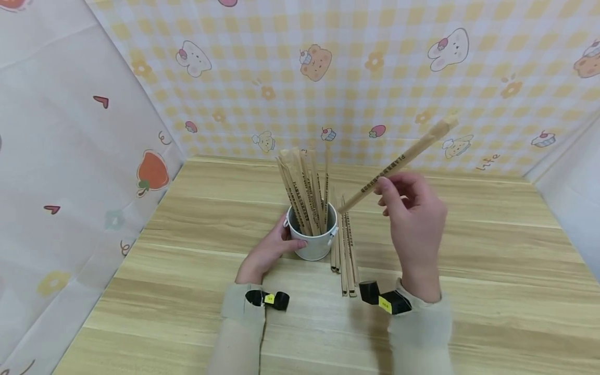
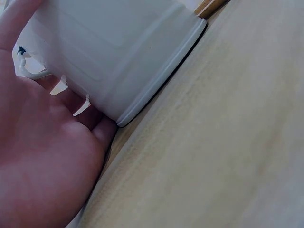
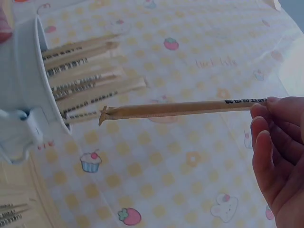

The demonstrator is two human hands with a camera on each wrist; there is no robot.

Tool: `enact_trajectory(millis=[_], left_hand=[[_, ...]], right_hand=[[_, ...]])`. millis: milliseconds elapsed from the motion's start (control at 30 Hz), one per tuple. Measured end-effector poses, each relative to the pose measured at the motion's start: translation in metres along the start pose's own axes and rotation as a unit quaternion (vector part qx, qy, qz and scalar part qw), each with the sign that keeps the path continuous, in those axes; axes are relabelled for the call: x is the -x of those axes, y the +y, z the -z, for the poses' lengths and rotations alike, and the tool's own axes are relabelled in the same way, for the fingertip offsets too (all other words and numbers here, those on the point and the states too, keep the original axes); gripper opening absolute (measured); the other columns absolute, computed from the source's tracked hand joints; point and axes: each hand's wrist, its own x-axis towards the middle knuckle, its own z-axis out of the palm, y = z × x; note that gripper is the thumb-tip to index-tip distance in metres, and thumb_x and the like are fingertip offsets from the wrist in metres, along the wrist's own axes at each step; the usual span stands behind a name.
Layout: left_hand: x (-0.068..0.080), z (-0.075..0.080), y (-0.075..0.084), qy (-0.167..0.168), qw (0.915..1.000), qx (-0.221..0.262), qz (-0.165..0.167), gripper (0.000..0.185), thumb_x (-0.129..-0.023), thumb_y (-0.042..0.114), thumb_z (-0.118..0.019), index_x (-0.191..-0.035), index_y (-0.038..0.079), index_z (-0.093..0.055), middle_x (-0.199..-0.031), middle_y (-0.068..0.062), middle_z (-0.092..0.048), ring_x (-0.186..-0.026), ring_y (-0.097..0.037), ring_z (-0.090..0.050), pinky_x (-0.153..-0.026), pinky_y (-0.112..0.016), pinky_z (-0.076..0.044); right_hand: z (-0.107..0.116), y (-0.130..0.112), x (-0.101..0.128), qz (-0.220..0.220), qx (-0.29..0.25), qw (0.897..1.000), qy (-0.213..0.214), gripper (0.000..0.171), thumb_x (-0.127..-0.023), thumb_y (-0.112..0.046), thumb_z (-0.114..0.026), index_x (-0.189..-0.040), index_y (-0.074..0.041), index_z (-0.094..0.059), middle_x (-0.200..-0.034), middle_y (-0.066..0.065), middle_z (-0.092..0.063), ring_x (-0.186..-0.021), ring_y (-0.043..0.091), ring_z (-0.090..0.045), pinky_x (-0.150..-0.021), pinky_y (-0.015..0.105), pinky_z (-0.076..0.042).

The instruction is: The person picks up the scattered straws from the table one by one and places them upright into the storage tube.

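A small white metal bucket (image 1: 315, 240) stands on the wooden table (image 1: 492, 260) with several paper-wrapped chopsticks (image 1: 304, 190) upright in it. My left hand (image 1: 269, 250) grips the bucket's left side; its palm (image 2: 47, 156) lies against the bucket wall (image 2: 118, 52). My right hand (image 1: 414, 219) pinches one wrapped chopstick (image 1: 403, 159) in the air, tilted, its lower tip just above the bucket's right rim. In the right wrist view this chopstick (image 3: 175, 109) points at the bucket (image 3: 23, 90) from my fingers (image 3: 278, 137).
Several more wrapped chopsticks (image 1: 346, 255) lie flat on the table right of the bucket. Patterned cloth walls (image 1: 351, 78) close in the table at the back and both sides. Black wrist cameras (image 1: 384, 299) sit on both sleeves.
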Motion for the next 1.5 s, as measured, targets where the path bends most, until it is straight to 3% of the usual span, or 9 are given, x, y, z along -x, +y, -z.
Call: enact_trajectory(millis=[300, 567, 733, 1033, 1300, 1500], left_hand=[[0.000, 0.000, 0.000, -0.002, 1.0000, 0.002, -0.002, 0.089, -0.075, 0.006, -0.067, -0.143, 0.023, -0.012, -0.141, -0.007, -0.028, -0.128, -0.022, -0.027, -0.104, -0.038, -0.021], [-0.002, 0.002, -0.004, 0.002, 1.0000, 0.001, 0.008, 0.090, -0.075, 0.008, -0.068, -0.143, 0.025, -0.011, -0.141, -0.008, -0.027, -0.128, -0.023, -0.027, -0.104, -0.038, -0.022], [-0.006, 0.006, -0.020, 0.005, 1.0000, 0.004, 0.003, 0.088, -0.075, 0.009, -0.069, -0.141, 0.033, -0.016, -0.140, -0.002, -0.030, -0.127, -0.019, -0.029, -0.103, -0.037, -0.023], [-0.008, 0.007, -0.025, 0.004, 0.9998, 0.000, -0.022, 0.090, -0.072, 0.017, -0.072, -0.140, 0.034, -0.016, -0.139, -0.001, -0.032, -0.126, -0.021, -0.031, -0.103, -0.040, -0.024], [-0.006, 0.005, -0.016, 0.004, 0.9999, 0.009, -0.002, 0.089, -0.074, 0.006, -0.069, -0.141, 0.030, -0.015, -0.140, -0.003, -0.030, -0.127, -0.020, -0.029, -0.104, -0.037, -0.022], [-0.001, 0.000, -0.001, 0.001, 1.0000, 0.005, 0.007, 0.090, -0.075, 0.003, -0.066, -0.143, 0.022, -0.011, -0.140, -0.008, -0.028, -0.127, -0.023, -0.028, -0.104, -0.037, -0.023]], right_hand=[[-0.023, 0.024, 0.004, 0.076, 0.053, 0.994, -0.051, 0.016, -0.082, -0.022, -0.064, -0.087, -0.007, -0.066, -0.077, -0.003, -0.066, -0.062, 0.008, -0.058, -0.049, 0.018, -0.047], [-0.036, 0.038, 0.006, 0.113, 0.157, 0.975, -0.107, 0.016, -0.083, -0.024, -0.063, -0.086, -0.008, -0.065, -0.077, -0.002, -0.063, -0.067, 0.009, -0.056, -0.054, 0.025, -0.047], [-0.044, 0.049, 0.009, 0.097, 0.202, 0.963, -0.148, 0.015, -0.083, -0.024, -0.063, -0.085, -0.009, -0.065, -0.074, -0.001, -0.061, -0.064, 0.010, -0.053, -0.056, 0.024, -0.044], [-0.051, 0.060, 0.013, 0.040, 0.236, 0.948, -0.212, 0.015, -0.084, -0.026, -0.061, -0.086, -0.011, -0.065, -0.070, -0.003, -0.058, -0.059, 0.011, -0.048, -0.052, 0.025, -0.041], [-0.046, 0.068, 0.010, -0.035, 0.206, 0.941, -0.265, 0.015, -0.085, -0.027, -0.059, -0.091, -0.013, -0.063, -0.076, -0.004, -0.058, -0.067, 0.013, -0.052, -0.058, 0.027, -0.044], [-0.038, 0.072, 0.005, -0.076, 0.188, 0.942, -0.267, 0.022, -0.087, -0.030, -0.055, -0.098, -0.012, -0.062, -0.080, -0.001, -0.061, -0.064, 0.015, -0.056, -0.057, 0.028, -0.046]])
